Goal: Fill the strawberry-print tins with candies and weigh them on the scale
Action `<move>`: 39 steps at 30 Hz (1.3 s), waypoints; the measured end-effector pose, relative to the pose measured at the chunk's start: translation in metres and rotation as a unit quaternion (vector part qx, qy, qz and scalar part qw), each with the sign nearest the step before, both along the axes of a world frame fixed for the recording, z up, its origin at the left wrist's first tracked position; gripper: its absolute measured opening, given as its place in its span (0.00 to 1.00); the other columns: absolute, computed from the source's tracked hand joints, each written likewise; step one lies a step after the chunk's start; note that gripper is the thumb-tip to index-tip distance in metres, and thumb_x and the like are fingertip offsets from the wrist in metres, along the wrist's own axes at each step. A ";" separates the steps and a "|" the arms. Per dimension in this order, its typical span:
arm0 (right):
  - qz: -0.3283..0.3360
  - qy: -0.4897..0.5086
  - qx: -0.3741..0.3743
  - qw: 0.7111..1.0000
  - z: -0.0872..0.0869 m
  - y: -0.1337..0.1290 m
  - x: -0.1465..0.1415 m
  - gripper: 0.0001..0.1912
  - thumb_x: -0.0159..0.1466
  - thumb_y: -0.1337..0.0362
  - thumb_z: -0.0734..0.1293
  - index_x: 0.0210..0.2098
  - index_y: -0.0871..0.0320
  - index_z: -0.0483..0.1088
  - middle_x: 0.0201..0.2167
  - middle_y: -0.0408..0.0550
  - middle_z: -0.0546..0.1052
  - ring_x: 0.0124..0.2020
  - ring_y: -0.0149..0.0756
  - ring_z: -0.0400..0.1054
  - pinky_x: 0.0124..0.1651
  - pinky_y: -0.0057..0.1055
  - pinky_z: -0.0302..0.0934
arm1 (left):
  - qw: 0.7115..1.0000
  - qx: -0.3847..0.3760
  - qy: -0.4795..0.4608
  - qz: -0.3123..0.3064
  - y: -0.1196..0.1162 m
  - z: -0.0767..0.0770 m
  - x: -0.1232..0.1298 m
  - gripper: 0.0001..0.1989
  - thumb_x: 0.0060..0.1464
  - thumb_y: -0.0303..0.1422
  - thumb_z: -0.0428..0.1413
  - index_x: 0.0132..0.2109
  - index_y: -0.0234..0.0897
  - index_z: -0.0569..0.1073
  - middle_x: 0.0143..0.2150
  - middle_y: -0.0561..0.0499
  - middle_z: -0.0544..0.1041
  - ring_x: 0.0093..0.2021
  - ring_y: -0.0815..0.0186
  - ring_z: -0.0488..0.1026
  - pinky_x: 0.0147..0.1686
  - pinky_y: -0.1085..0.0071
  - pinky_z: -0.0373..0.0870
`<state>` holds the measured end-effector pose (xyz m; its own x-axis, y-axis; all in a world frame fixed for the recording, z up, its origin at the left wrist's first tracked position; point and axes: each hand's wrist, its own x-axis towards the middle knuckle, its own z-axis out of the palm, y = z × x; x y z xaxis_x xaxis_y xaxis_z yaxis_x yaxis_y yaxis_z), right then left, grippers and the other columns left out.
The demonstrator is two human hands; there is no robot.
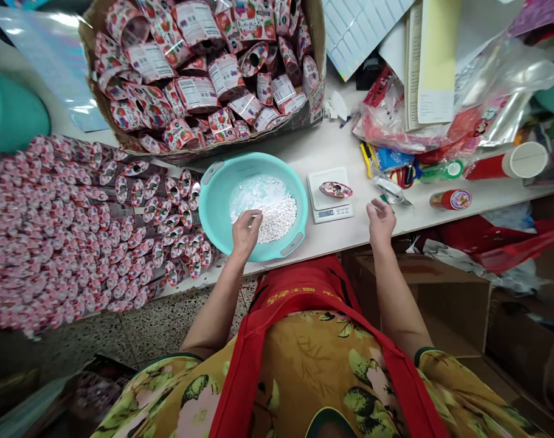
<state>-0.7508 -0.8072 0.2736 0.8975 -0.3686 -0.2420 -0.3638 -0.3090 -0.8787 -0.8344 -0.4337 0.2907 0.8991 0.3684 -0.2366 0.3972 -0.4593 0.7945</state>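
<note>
Over the front left part of a turquoise basin (215, 213) is my left hand (247, 231), its thumb and fingertips pinched together; anything between them is too small to make out. Small white pieces (279, 219) and white powder lie in the basin. To its right, a white digital scale (322, 204) carries one pink printed packet (335, 190) with a dark round hole. My right hand (380, 222) is at the table edge, right of the scale, with its fingers apart and nothing seen in it.
A cardboard box (204, 152) of pink packets stands behind the basin. Many upright packets (98, 231) crowd the left side. A red jar (450, 199), a red tube (486, 167), plastic bags and papers (436, 67) lie at right. A turquoise bucket (19, 115) is far left.
</note>
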 end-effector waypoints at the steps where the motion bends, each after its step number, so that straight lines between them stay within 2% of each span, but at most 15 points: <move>1: -0.027 0.020 0.001 0.999 -0.004 -0.005 -0.015 0.31 0.55 0.46 0.70 0.51 0.61 0.71 0.53 0.60 0.76 0.52 0.45 0.73 0.60 0.48 0.66 | 1.000 0.003 0.003 -0.014 -0.003 0.000 -0.001 0.14 0.60 0.43 0.53 0.42 0.38 0.78 0.45 0.45 0.79 0.41 0.60 0.76 0.47 0.64 0.71; 7: -0.057 0.082 0.039 0.994 -0.021 -0.003 -0.095 0.31 0.50 0.47 0.71 0.46 0.62 0.72 0.50 0.62 0.78 0.49 0.44 0.74 0.59 0.48 0.68 | 0.986 0.041 -0.032 -0.157 -0.035 0.007 -0.002 0.13 0.63 0.40 0.53 0.45 0.39 0.78 0.47 0.44 0.79 0.46 0.58 0.75 0.50 0.62 0.69; 10: -0.054 0.093 0.053 0.993 -0.022 -0.001 -0.114 0.31 0.50 0.46 0.71 0.46 0.61 0.71 0.50 0.61 0.78 0.48 0.44 0.74 0.57 0.49 0.69 | 0.982 0.062 -0.054 -0.168 -0.045 0.013 0.003 0.13 0.64 0.39 0.52 0.47 0.39 0.77 0.48 0.43 0.79 0.49 0.57 0.75 0.52 0.62 0.68; 12: -0.049 0.101 0.063 0.992 -0.023 -0.003 -0.117 0.32 0.50 0.46 0.71 0.46 0.61 0.71 0.50 0.61 0.78 0.48 0.43 0.75 0.57 0.49 0.69 | 0.984 0.064 -0.063 -0.155 -0.048 0.017 0.009 0.13 0.64 0.39 0.52 0.48 0.39 0.77 0.48 0.43 0.79 0.48 0.58 0.75 0.51 0.63 0.68; 17: -0.025 0.110 0.078 0.990 -0.024 -0.013 -0.100 0.32 0.48 0.44 0.72 0.44 0.61 0.72 0.49 0.61 0.78 0.49 0.45 0.74 0.59 0.49 0.67 | 0.982 0.073 -0.089 -0.148 -0.069 0.028 0.037 0.12 0.64 0.37 0.53 0.50 0.39 0.76 0.47 0.44 0.78 0.47 0.58 0.75 0.51 0.63 0.68; 20: 0.010 0.107 0.074 0.991 -0.022 -0.017 -0.079 0.31 0.48 0.44 0.71 0.44 0.59 0.72 0.48 0.61 0.78 0.49 0.46 0.74 0.59 0.49 0.68 | 0.972 0.084 -0.099 -0.198 -0.104 0.027 0.070 0.14 0.62 0.32 0.56 0.53 0.39 0.75 0.52 0.42 0.77 0.52 0.55 0.73 0.55 0.60 0.67; 23: 0.050 0.087 0.060 0.993 -0.015 -0.015 -0.051 0.33 0.50 0.44 0.70 0.47 0.60 0.71 0.51 0.62 0.77 0.50 0.46 0.74 0.58 0.49 0.67 | 0.955 0.086 -0.086 -0.270 -0.149 0.020 0.110 0.19 0.57 0.27 0.59 0.56 0.39 0.75 0.58 0.39 0.75 0.60 0.52 0.69 0.62 0.56 0.61; 26: 0.105 0.039 0.043 0.993 0.002 -0.003 -0.016 0.39 0.50 0.46 0.73 0.56 0.58 0.66 0.61 0.63 0.70 0.57 0.46 0.70 0.57 0.46 0.68 | 0.956 0.014 -0.046 -0.290 -0.178 0.016 0.139 0.14 0.56 0.30 0.61 0.51 0.38 0.77 0.53 0.39 0.77 0.58 0.51 0.70 0.61 0.55 0.61; 28: 0.168 0.004 0.047 0.985 0.020 0.011 0.009 0.45 0.46 0.49 0.76 0.61 0.56 0.63 0.65 0.59 0.66 0.59 0.46 0.67 0.57 0.43 0.68 | 0.962 -0.083 -0.039 -0.257 -0.179 0.020 0.140 0.13 0.54 0.33 0.63 0.48 0.38 0.78 0.49 0.42 0.77 0.54 0.53 0.72 0.58 0.59 0.64; 29: 0.208 0.001 0.050 0.977 0.030 0.020 0.021 0.46 0.45 0.49 0.77 0.60 0.55 0.63 0.63 0.57 0.68 0.57 0.45 0.69 0.56 0.42 0.68 | 0.963 -0.139 -0.046 -0.228 -0.175 0.025 0.134 0.15 0.53 0.35 0.64 0.48 0.39 0.78 0.49 0.43 0.78 0.53 0.54 0.73 0.57 0.61 0.66; 32: 0.324 0.052 0.047 0.944 0.066 0.053 0.044 0.37 0.42 0.48 0.79 0.47 0.58 0.70 0.41 0.48 0.78 0.39 0.39 0.71 0.45 0.37 0.69 | 0.944 -0.315 -0.072 -0.072 -0.150 0.048 0.103 0.19 0.54 0.43 0.64 0.50 0.39 0.77 0.47 0.46 0.78 0.47 0.61 0.75 0.49 0.68 0.71; 33: 0.357 0.069 0.046 0.931 0.077 0.065 0.047 0.34 0.42 0.48 0.80 0.43 0.58 0.70 0.35 0.45 0.78 0.35 0.37 0.70 0.41 0.36 0.68 | 0.926 -0.369 -0.076 -0.004 -0.139 0.056 0.092 0.20 0.56 0.47 0.63 0.50 0.39 0.77 0.46 0.46 0.78 0.44 0.62 0.76 0.45 0.69 0.72; 35: 0.413 0.076 0.054 0.906 0.093 0.088 0.048 0.32 0.43 0.48 0.80 0.41 0.58 0.70 0.32 0.42 0.77 0.32 0.34 0.68 0.38 0.32 0.66 | 0.875 -0.464 -0.082 0.114 -0.118 0.068 0.075 0.24 0.59 0.53 0.58 0.49 0.37 0.77 0.44 0.44 0.79 0.42 0.64 0.77 0.41 0.71 0.73; 37: 0.443 0.071 0.055 0.892 0.099 0.110 0.044 0.33 0.44 0.48 0.80 0.43 0.57 0.70 0.33 0.42 0.77 0.32 0.33 0.68 0.38 0.31 0.64 | 0.823 -0.531 -0.084 0.181 -0.099 0.071 0.066 0.27 0.59 0.56 0.56 0.44 0.34 0.79 0.41 0.42 0.79 0.40 0.63 0.78 0.39 0.71 0.74; 39: 0.454 0.082 0.032 0.887 0.094 0.127 0.041 0.33 0.44 0.48 0.80 0.42 0.58 0.70 0.32 0.41 0.76 0.31 0.32 0.66 0.36 0.30 0.63 | 0.785 -0.572 -0.074 0.225 -0.084 0.066 0.063 0.25 0.58 0.53 0.59 0.39 0.31 0.79 0.36 0.42 0.79 0.37 0.63 0.78 0.38 0.70 0.74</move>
